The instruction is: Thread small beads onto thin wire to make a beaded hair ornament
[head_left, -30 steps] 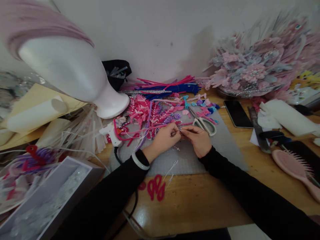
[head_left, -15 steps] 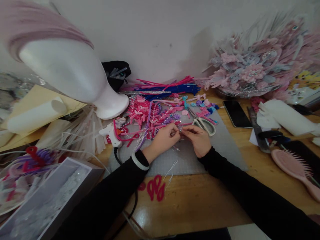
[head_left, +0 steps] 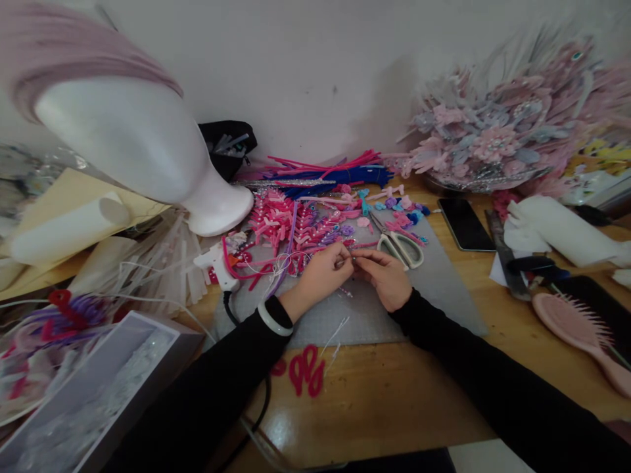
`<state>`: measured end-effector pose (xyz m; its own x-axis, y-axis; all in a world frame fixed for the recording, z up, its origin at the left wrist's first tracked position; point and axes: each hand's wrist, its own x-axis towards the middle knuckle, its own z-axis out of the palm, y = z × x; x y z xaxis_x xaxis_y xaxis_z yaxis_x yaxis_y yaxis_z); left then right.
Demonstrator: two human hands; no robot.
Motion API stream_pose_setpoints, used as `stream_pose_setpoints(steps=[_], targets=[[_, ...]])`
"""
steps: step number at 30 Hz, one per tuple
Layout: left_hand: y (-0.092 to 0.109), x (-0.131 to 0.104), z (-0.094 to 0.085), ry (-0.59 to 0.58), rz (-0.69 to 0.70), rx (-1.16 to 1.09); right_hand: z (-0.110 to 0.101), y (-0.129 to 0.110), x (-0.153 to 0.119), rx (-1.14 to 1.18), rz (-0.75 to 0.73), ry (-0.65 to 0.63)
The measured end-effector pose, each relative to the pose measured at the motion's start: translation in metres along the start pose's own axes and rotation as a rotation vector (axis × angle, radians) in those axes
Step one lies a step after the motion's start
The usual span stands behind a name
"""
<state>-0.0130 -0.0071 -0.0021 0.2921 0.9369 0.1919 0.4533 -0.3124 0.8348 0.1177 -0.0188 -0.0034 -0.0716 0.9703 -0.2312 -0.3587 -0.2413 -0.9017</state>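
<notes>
Over the grey cutting mat point(head_left: 394, 315), my left hand point(head_left: 324, 268) and my right hand point(head_left: 384, 272) meet fingertip to fingertip. Both are closed in a pinch. Whatever lies between the fingers is too small to name. Just behind them is a pile of pink pipe-cleaner pieces point(head_left: 276, 223) with beads. Scissors point(head_left: 401, 249) with pale handles lie open beyond my right hand. A white glue gun point(head_left: 220, 266) sits left of my left wrist, near a loop of white thread point(head_left: 279, 266). Red bent pipe-cleaner loops point(head_left: 305, 371) rest at the mat's front edge.
A white mannequin head point(head_left: 123, 144) stands at the left, above an open box point(head_left: 162, 328) of clear pieces. At the right are a phone point(head_left: 466, 225), a pink hairbrush point(head_left: 572, 322), a white roll point(head_left: 566, 230) and a large pink-and-grey flower headpiece point(head_left: 497, 138).
My right hand's fingers have closed in slightly toward my left hand. Both hands stay at nearly the same spot, and the view has shifted a little.
</notes>
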Motion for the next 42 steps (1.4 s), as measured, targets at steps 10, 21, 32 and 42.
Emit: stream_pose_setpoints(steps=[10,21,32,42], targets=[[-0.0003,0.0004,0.0005,0.022,-0.004,0.030,-0.0005,-0.0008,0.0018,0.091,0.071,-0.016],[0.0000,-0.0001,-0.0008,0.022,0.022,0.020,-0.0006,-0.0018,0.0015,0.124,0.106,-0.013],[-0.0004,-0.0002,-0.0001,0.029,0.009,0.012,-0.0019,-0.0013,0.0017,0.108,0.090,-0.028],[-0.0019,-0.0002,-0.0002,0.034,0.010,-0.023,-0.0002,-0.0035,0.0013,0.128,0.109,-0.005]])
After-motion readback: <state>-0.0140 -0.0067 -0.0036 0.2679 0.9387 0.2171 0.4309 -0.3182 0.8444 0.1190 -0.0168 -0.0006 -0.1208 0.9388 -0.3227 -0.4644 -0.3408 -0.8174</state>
